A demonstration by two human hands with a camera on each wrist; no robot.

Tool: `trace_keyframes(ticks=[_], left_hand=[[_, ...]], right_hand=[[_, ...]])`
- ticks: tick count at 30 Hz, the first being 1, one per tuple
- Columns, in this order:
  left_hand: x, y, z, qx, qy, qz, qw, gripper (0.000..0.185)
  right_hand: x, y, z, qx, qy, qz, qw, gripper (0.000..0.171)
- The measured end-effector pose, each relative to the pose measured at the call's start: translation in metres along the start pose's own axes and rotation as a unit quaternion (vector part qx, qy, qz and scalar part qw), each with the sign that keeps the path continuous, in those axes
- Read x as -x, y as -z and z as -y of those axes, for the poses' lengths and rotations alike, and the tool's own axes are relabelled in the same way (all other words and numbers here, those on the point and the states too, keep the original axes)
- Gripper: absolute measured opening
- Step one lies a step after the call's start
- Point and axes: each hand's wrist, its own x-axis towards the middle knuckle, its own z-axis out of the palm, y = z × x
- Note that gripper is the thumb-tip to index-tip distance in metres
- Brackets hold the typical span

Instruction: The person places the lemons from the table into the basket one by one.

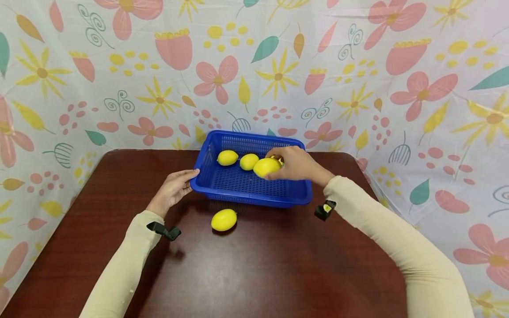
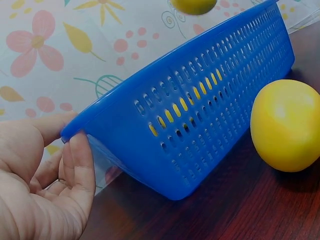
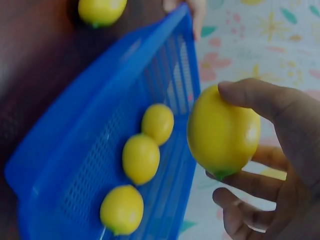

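Sleeves, 2, cream, nearest the head camera, reaching in from the bottom edge over the table [image 1: 278,274].

Table: dark brown, glossy, backed by a flowered cloth [image 1: 119,88].

Basket [image 1: 238,183]: blue, perforated plastic, at the far middle of the table. Holds 3 lemons on its floor, as the right wrist view shows: lemon 1 [image 3: 158,123], lemon 2 [image 3: 141,158], lemon 3 [image 3: 121,209], lying in a loose row.

Right hand [image 1: 296,164]: over the basket, fingers and thumb curled round a 4th lemon, the held lemon [image 1: 266,167], which hangs just above the basket floor.

Left hand [image 1: 172,189]: at the basket's left end, straight relaxed fingers [image 2: 80,160] resting against the rim, steadying it, with nothing held.

Loose lemon [image 1: 224,219]: on the table just in front of the basket's near wall, apart from both hands.

Risks, as judged: the held lemon, released from a height, may bounce or knock the 3 below about; the loose lemon, round, may roll if the basket is pushed against it; the light basket may slide if the left hand lifts off.
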Motion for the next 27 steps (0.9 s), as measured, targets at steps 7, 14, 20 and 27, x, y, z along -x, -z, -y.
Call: trace_keyframes(ticks=[7,14,20,27], left_hand=[[0.000,-0.001,0.002,0.000,0.002,-0.005,1.0000,0.010],[-0.002,-0.002,0.002,-0.007,0.003,-0.010,0.9999,0.015],[-0.002,-0.002,0.002,-0.004,0.005,-0.016,0.9999,0.012],[-0.001,-0.003,0.002,-0.003,0.000,-0.023,0.9997,0.014]], right_hand=[[-0.026,-0.001,-0.027,-0.014,0.017,0.060,0.998,0.060],[-0.048,-0.012,-0.050,-0.020,0.014,0.104,0.994,0.062],[-0.062,-0.024,-0.064,-0.035,-0.002,0.139,0.990,0.061],[-0.074,-0.034,-0.070,-0.032,-0.021,0.170,0.985,0.062]])
